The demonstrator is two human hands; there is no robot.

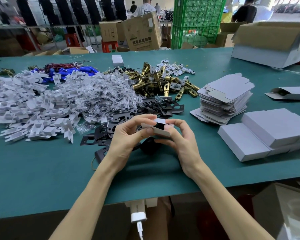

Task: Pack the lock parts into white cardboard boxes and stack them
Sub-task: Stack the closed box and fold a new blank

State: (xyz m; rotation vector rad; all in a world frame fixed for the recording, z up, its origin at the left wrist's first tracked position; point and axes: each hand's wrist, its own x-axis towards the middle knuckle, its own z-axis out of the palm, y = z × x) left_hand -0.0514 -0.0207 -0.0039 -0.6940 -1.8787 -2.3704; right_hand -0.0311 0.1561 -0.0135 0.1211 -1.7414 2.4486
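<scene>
Seemingly to tuck its flap shut, the left hand (126, 135) and right hand (178, 141) hold the small white box (160, 131) above the bench (42, 170) mid-front, fingers (142, 119) pinching its ends, with closed boxes (267, 132) stacked toward the right edge.

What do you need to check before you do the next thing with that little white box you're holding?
1. Left hand and right hand both grip the white box: ok.
2. Every lock part is inside: cannot tell, only something dark shows in the opening.
3. Flap shut: not ok, it stands open.
4. Finished boxes on the right have room on top: ok.
5. Flat blanks ready for the next one: ok.
</scene>
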